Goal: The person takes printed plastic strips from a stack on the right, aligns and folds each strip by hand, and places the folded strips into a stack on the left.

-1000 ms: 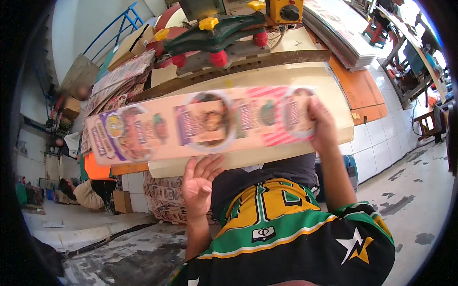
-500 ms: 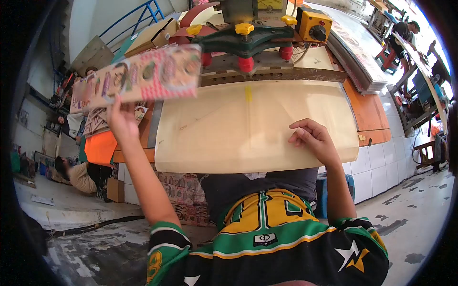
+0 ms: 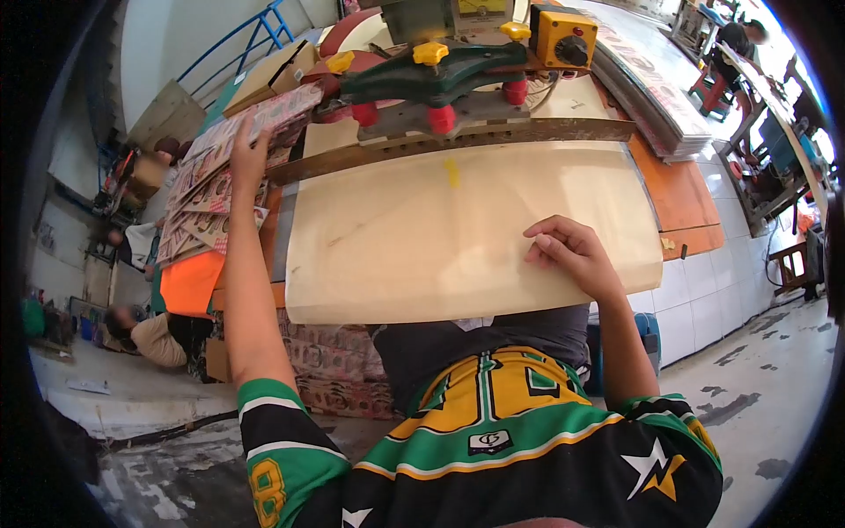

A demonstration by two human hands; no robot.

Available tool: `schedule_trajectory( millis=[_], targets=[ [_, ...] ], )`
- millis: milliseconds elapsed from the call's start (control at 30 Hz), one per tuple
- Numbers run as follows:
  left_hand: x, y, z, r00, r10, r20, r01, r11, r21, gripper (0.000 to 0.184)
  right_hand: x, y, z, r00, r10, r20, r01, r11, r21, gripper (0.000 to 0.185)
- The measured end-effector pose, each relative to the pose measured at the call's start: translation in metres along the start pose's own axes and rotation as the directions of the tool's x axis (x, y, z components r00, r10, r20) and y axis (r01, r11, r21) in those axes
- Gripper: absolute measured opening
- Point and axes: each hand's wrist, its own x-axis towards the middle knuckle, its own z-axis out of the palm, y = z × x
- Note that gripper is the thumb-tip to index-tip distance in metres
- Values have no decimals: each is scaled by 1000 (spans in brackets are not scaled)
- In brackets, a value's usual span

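Observation:
My left hand (image 3: pixel 249 157) reaches far to the left over a pile of printed sheets (image 3: pixel 201 192). Its fingers are stretched out and apart on the topmost printed sheet (image 3: pixel 289 101), which lies across the back of the pile. My right hand (image 3: pixel 570 253) hovers over or rests on the right side of a large tan sheet (image 3: pixel 378 255), fingers curled in and thumb against them, nothing visible in them. Directly behind the tan sheet stands a press with a green clamp arm (image 3: pixel 436 75), yellow knobs and red feet.
A long metal bar (image 3: pixel 493 136) runs along the tan sheet's back edge. To its right sit a yellow control box (image 3: pixel 563 40) and a stack of long printed boards (image 3: pixel 651 97). An orange cloth (image 3: pixel 191 283) hangs at the left. Other people work at far left and right.
My left hand has carried the printed sheet up and back onto the pile, and its fingers have spread. The right hand stays nearly still. The view has shifted slightly.

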Motion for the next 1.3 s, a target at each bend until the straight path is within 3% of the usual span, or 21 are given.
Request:
schedule_trajectory(
  millis=[33, 67, 133, 167, 200, 267, 400, 533, 600, 667, 733, 800, 867, 933, 1067, 1133, 1300],
  targets=[
    [-1, 7, 8, 990, 73, 123, -75, 997, 18, 61, 1, -1, 1, 1000, 9, -3, -9, 1000, 4, 23],
    [-3, 13, 12, 989, 81, 127, -81, 997, 0, 61, 0, -3, 2, 1000, 13, -20, -13, 1000, -3, 23],
    [-2, 19, 20, 948, -54, 315, 91, 991, -103, 62, -1, -4, 3, 1000, 6, 2, -6, 1000, 10, 24],
    [5, -25, 39, 955, -41, 295, 43, 999, 0, 63, -1, 0, 1, 1000, -8, 14, 8, 1000, 1, 24],
    [8, -31, 42, 952, -28, 304, 36, 999, -19, 63, -3, 1, 0, 1000, -2, -7, 2, 1000, -6, 24],
    [4, -30, 41, 955, -112, 273, 137, 988, -72, 62, -5, 1, -2, 999, -13, 33, 12, 999, 38, 24],
    [6, -21, 26, 944, -93, 317, 123, 990, -75, 63, -10, -14, -14, 998, -5, 63, 4, 1000, 17, 23],
    [14, -22, 19, 907, -119, 405, 146, 989, -38, 63, -11, -37, -64, 980, -122, -155, 85, 971, -225, 24],
    [11, -21, 20, 903, -107, 416, 141, 989, -51, 63, -8, -40, -111, 898, -276, -343, 162, 931, -327, 22],
    [6, -26, 21, 945, -65, 320, 75, 997, -17, 61, -6, -53, -162, 749, -376, -545, 102, 879, -466, 23],
    [-4, -18, 13, 957, -12, 289, 41, 995, -93, 58, -7, -46, -225, 622, -389, -680, 86, 896, -435, 26],
    [-25, 25, -11, 991, 14, 133, -7, 998, -56, 58, -7, -43, -279, 457, -404, -792, -82, 868, -490, 30],
    [-49, 68, -31, 996, 11, 90, -6, 998, -56, 53, -7, -35, -322, 355, -378, -855, -235, 849, -473, 36],
    [-72, 88, -42, 1000, -15, -2, 14, 966, -258, 47, -8, -31, -344, 334, -348, -876, -292, 846, -447, 37],
    [-136, 128, -57, 999, 21, -29, -27, 971, -239, 41, 0, -21, -376, 368, -310, -877, -290, 858, -425, 37],
    [-166, 135, -53, 996, -79, 32, 85, 901, -426, 39, 5, -21, -381, 372, -313, -874, -334, 833, -441, 37],
    [-223, 151, -49, 966, -196, 168, 253, 850, -462, 38, 18, -27, -393, 410, -296, -863, -424, 776, -467, 38]
  ],
)
